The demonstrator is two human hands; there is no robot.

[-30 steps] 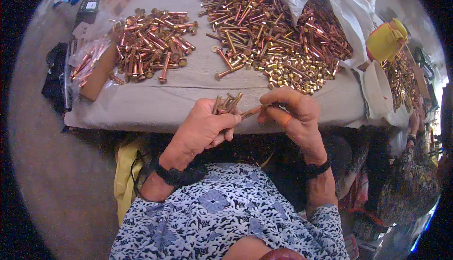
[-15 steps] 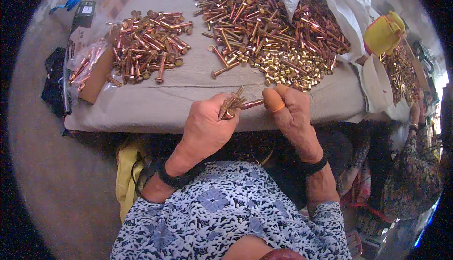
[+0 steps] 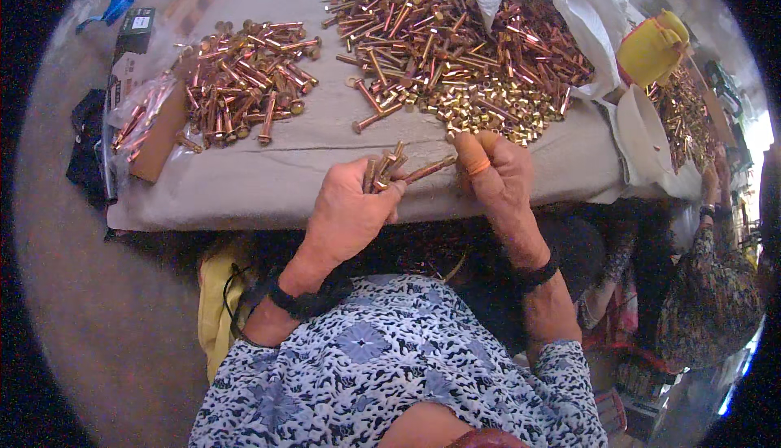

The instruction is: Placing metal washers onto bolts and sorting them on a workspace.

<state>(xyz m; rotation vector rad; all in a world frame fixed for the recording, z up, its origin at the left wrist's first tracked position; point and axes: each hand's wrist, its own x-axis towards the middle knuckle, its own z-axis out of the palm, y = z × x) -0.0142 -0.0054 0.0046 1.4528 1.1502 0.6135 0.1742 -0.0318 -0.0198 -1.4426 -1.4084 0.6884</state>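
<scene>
My left hand (image 3: 346, 214) is closed round a small bunch of copper-coloured bolts (image 3: 384, 167), their heads and shanks poking out above the fingers. One bolt (image 3: 429, 169) sticks out to the right from that grip. Its far end lies close by my right hand (image 3: 502, 178), whose thumb and fingers are pinched together. Orange bands wrap a digit of this hand. A small gold-coloured piece shows at its fingertips; whether they grip it cannot be made out. Just beyond lies a heap of small brass-coloured nuts or sleeves (image 3: 496, 115), against a large heap of bolts (image 3: 407, 29).
A smaller bolt pile (image 3: 244, 82) lies at left beside a cardboard box (image 3: 159, 135) with bagged bolts. White sacking (image 3: 586, 21), a yellow bundle (image 3: 653, 50) and a pale bowl (image 3: 643, 127) stand at right. Another person's hand (image 3: 710, 180) is at the far right.
My right hand has come up slightly, its fingertips nearer the heap of small pieces. The left hand has shifted a little left, and the protruding bolt now tilts up more.
</scene>
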